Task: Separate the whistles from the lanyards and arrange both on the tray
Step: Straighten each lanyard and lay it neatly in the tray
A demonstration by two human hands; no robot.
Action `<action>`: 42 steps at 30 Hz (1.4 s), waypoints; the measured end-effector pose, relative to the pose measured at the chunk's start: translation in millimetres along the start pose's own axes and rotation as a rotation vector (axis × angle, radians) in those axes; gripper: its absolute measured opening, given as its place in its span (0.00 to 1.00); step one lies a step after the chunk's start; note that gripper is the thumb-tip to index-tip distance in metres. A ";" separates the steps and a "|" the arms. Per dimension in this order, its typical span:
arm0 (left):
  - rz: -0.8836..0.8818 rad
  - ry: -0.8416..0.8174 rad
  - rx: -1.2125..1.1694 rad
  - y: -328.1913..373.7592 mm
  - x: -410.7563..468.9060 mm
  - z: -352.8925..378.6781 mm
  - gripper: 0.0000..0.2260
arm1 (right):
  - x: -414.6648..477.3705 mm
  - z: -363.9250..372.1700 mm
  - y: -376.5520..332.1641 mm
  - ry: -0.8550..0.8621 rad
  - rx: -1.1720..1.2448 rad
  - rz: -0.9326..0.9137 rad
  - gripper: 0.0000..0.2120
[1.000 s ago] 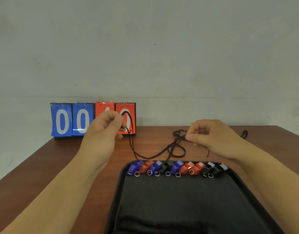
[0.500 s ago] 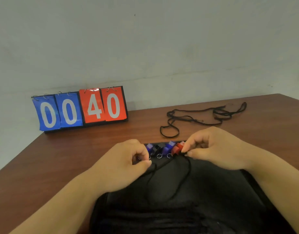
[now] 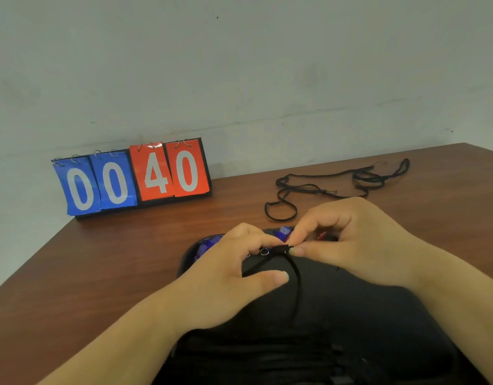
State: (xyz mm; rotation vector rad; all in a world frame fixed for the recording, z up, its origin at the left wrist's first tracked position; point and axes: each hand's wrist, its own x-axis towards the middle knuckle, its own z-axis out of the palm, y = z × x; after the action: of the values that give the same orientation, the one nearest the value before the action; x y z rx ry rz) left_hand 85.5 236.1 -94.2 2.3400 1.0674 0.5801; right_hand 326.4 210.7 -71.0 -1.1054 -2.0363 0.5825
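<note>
Wooden table (image 3: 100, 273): left hand (image 3: 225, 276), right hand (image 3: 359, 240) pinch lanyard (image 3: 296, 276), cord running nearward.

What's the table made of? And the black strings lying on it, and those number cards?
Table: looks like wood or a wood-look laminate, reddish-brown with a dull sheen.
Black strings: seem woven cord, matte and limp, lying in loose loops.
Number cards: probably glossy plastic or coated card; they catch light, curl at the corners and hang from metal rings.
</note>
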 end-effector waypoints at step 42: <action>-0.415 0.899 -1.459 -77.0 13.9 -77.7 0.15 | 9.7 1.8 22.0 -0.273 -0.188 0.298 0.03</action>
State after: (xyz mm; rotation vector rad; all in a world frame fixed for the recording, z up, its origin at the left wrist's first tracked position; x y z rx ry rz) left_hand 6.5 311.1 -76.8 0.5399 0.8549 1.5782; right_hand 332.8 230.5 -83.2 -1.5291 -2.2092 0.7349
